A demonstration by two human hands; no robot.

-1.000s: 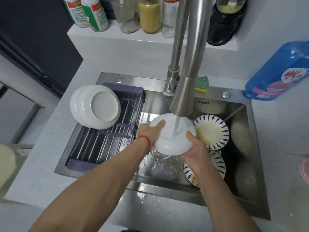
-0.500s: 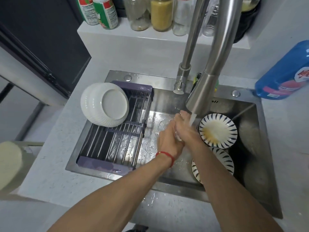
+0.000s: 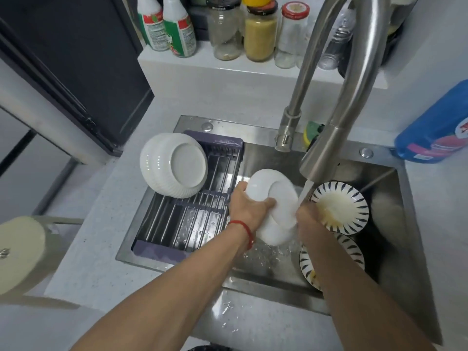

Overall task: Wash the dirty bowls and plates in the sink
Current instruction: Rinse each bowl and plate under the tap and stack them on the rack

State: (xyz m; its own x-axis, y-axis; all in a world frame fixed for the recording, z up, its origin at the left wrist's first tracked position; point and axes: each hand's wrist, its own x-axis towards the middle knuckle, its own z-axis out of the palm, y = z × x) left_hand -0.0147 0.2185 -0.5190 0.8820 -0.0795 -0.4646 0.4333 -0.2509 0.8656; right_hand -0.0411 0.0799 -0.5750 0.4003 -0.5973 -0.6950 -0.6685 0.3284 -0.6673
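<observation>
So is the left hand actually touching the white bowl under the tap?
Touching. The head view shows the left hand gripping the white bowl, thumb curled over its upturned base and fingers behind the rim.

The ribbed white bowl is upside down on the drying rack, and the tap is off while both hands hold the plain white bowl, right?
Not quite. In the head view the tap is running; water streams beside the plain white bowl.
</observation>
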